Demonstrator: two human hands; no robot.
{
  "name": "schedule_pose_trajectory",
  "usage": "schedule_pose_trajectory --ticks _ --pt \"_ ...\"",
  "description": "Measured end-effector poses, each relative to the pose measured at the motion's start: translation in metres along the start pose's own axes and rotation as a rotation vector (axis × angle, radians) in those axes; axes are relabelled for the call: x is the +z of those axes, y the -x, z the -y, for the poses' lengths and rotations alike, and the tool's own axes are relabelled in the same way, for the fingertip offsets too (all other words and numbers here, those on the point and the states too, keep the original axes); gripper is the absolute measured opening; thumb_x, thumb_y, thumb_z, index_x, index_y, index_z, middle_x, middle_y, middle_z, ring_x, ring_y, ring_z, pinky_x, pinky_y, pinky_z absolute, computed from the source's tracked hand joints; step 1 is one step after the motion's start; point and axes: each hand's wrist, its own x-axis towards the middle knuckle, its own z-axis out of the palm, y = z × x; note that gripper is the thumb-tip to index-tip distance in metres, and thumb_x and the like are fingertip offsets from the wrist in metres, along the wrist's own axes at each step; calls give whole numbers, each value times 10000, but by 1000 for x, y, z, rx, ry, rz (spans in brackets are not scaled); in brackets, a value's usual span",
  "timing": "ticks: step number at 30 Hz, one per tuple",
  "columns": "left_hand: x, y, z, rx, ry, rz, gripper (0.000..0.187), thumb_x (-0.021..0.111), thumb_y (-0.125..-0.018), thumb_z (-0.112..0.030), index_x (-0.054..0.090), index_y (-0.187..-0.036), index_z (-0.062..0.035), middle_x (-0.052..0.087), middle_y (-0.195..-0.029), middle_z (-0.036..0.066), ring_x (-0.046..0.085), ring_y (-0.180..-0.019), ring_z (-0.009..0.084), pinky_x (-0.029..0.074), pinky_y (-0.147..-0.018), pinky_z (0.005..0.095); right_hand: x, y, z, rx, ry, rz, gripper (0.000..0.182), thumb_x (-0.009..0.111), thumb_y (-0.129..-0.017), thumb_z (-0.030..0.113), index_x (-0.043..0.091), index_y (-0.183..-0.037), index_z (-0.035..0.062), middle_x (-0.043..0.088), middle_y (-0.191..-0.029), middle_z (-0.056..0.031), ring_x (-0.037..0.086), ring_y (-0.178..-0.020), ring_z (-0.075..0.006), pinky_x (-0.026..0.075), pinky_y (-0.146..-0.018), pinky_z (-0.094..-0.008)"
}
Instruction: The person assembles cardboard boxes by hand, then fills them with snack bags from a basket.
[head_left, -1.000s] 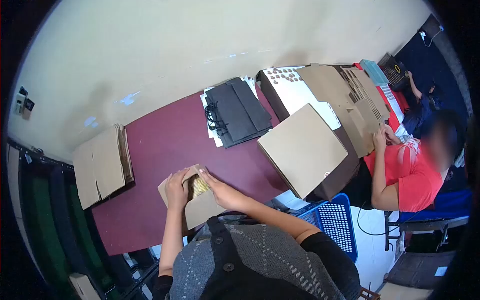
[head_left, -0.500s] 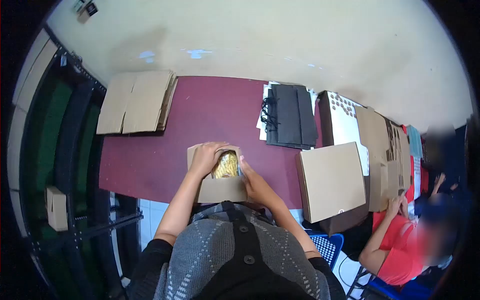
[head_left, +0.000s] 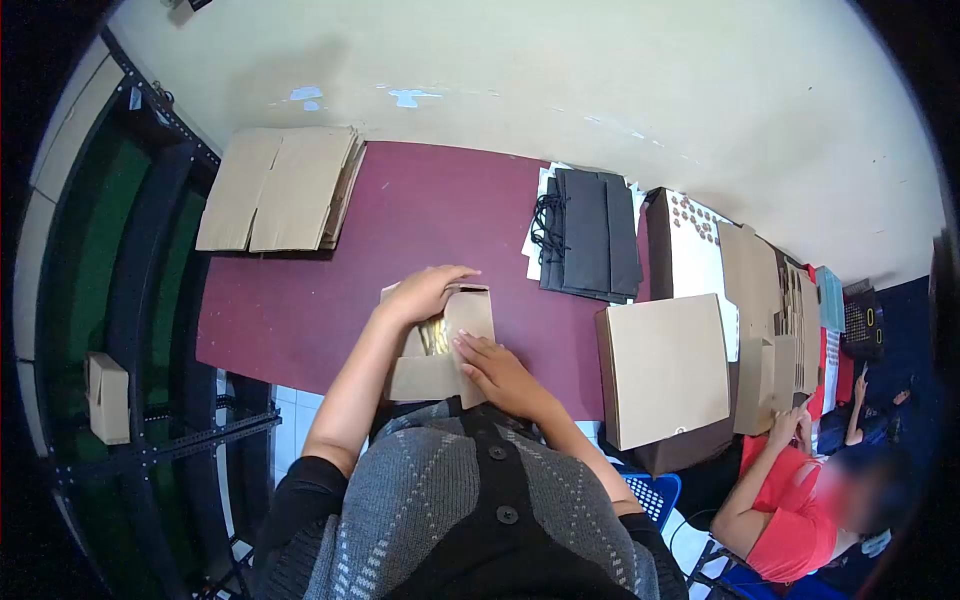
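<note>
A small brown cardboard box (head_left: 415,381) sits at the front edge of the table, right before my body. Yellow contents (head_left: 434,337) show through the gap in its top; their kind is hard to make out. My left hand (head_left: 425,295) rests over the far left part of the box, its fingers stretched along the far edge. My right hand (head_left: 507,378) lies with extended fingers against the right flap (head_left: 472,318), which leans in over part of the contents.
Flattened cardboard (head_left: 285,190) is stacked at the table's back left. Black paper bags (head_left: 600,235) lie at the back right. A larger closed box (head_left: 668,370) stands to the right. Beyond it sits a person in a red shirt (head_left: 800,525). A dark shelf rack (head_left: 150,300) is on the left.
The box's right flap has swung inward and covers more of the yellow contents. My right hand has moved from the box's side onto this flap. My left hand has shifted slightly away from me.
</note>
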Motion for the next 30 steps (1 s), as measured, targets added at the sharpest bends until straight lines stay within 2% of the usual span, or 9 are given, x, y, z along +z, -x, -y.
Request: schedule_pose_trajectory --ticks 7,11,13,15,18,19,22,27,30 --pt "9 19 2 -179 103 421 399 536 -876 -187 496 -1263 -99 516 -1270 123 498 -1158 315 291 -1045 492 28 -23 -17 105 298 25 439 464 -919 294 477 -1272 33 437 -1330 -192 346 -1274 -342 259 -1053 -458" --pt "23 48 7 -103 -78 227 358 476 -892 -148 517 -1246 -112 465 -1339 91 370 -1282 307 171 -1076 560 18 -15 -36 -33 -94 24 403 548 -879 264 545 -1185 1 515 -1247 -200 473 -1177 -310 367 -981 -428" --pt "22 61 -8 -194 41 -89 351 484 -883 -137 525 -1230 -102 489 -1313 104 351 -1295 311 160 -1077 562 -3 -16 -31 233 -395 132 375 577 -871 253 577 -1151 4 542 -1214 -204 544 -1105 -261 435 -915 -362" --pt "30 76 -6 -119 -29 -255 472 575 -844 -206 457 -1291 -107 405 -1374 136 287 -1324 346 153 -1074 565 -5 -19 -35 298 -473 -371 415 594 -868 281 553 -1191 23 520 -1251 -202 558 -1092 -247 456 -882 -356" --pt "38 95 -14 -600 -313 -390 960 733 -714 -379 149 -1441 -150 98 -1475 225 94 -1353 442 196 -1083 494 14 -29 -57 327 -254 -543 565 590 -876 254 372 -1337 12 408 -1338 -247 429 -1230 -313 363 -993 -357" --pt "52 104 2 -599 -316 -391 960 733 -714 -379 149 -1441 -150 98 -1475 225 94 -1353 442 196 -1083 494 26 -33 -70 333 -42 -619 626 588 -878 233 295 -1381 5 367 -1361 -264 377 -1270 -329 324 -1026 -351" --pt "69 115 27 -485 336 -527 1005 740 -739 -305 45 -1437 -105 218 -1437 255 305 -1297 402 316 -1036 454 36 -35 -85 277 -505 -385 666 571 -891 182 202 -1404 -30 319 -1404 -217 309 -1307 -260 259 -1060 -325" --pt "69 110 22 -532 328 -522 975 730 -745 -263 62 -1432 -84 268 -1423 250 378 -1259 386 361 -1009 429 32 -36 -96 310 -739 -257 690 602 -880 182 211 -1418 2 453 -1306 -143 423 -1206 -183 339 -994 -295" --pt "73 108 31 -529 155 -554 957 723 -745 -261 78 -1437 -117 312 -1408 235 417 -1224 403 361 -1009 424 39 -42 -100 126 -792 -374 758 600 -854 53 120 -1439 20 350 -1392 -155 358 -1263 -192 307 -1026 -301"
